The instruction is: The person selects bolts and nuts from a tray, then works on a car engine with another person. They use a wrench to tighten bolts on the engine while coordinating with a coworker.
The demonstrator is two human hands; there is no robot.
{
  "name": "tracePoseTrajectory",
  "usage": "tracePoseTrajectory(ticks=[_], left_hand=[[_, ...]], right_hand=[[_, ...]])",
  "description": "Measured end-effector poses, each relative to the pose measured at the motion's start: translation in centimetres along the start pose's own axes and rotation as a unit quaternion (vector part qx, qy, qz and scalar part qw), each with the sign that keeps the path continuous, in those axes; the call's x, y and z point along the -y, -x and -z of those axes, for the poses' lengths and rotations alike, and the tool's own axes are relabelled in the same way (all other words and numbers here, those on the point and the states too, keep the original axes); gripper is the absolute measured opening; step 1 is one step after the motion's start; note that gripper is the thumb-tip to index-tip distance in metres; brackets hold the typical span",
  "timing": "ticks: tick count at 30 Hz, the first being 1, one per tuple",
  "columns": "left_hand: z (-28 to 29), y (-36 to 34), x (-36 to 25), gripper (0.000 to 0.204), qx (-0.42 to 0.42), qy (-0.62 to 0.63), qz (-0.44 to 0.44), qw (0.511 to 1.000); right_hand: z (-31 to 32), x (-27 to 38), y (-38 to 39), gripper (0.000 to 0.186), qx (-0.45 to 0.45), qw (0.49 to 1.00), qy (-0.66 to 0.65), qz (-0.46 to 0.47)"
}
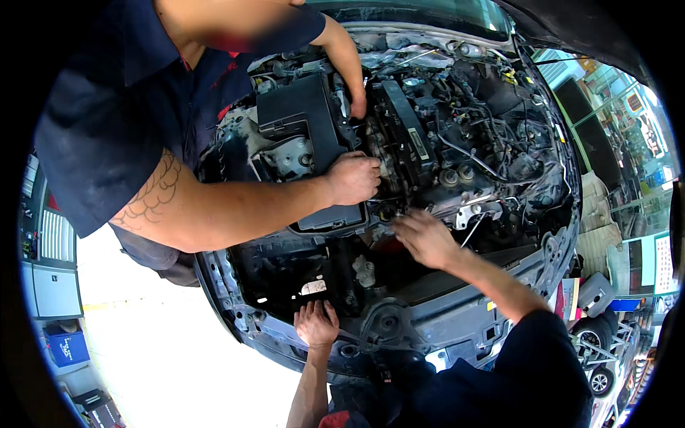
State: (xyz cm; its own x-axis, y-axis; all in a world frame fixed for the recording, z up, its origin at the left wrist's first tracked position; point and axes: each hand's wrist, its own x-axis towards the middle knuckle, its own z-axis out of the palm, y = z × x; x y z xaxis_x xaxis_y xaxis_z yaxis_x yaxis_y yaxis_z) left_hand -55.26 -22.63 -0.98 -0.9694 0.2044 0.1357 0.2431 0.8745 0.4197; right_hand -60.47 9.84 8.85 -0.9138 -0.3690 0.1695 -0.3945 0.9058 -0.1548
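Observation:
My left hand lies with fingers apart on the front frame of a car's engine bay, below a dark cavity with a pale label. My right hand reaches to the lower middle of the engine; its fingertips are blurred, so its grip is unclear. A co-worker's hand rests closed just above, at a metal part beside a long black engine cover. The co-worker's other hand reaches down beside the black box, fingertips partly hidden.
A co-worker leans over the car from the left. The raised hood is at upper right. A cabinet and blue box stand at far left; wheels and shelving are at lower right.

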Motion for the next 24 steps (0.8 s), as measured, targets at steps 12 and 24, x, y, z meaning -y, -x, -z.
tracePoseTrajectory(ticks=[12, 24], left_hand=[[-0.4, 0.5, 0.0, 0.027, 0.000, -0.019, -0.020, 1.000], [-0.6, 0.7, 0.0, 0.029, -0.007, -0.033, -0.019, 0.999]], right_hand=[[-5.4, 4.7, 19.9, 0.019, -0.076, 0.928, -0.009, -0.365], [-5.8, 4.6, 20.0, 0.015, -0.135, 0.924, -0.028, -0.358]])
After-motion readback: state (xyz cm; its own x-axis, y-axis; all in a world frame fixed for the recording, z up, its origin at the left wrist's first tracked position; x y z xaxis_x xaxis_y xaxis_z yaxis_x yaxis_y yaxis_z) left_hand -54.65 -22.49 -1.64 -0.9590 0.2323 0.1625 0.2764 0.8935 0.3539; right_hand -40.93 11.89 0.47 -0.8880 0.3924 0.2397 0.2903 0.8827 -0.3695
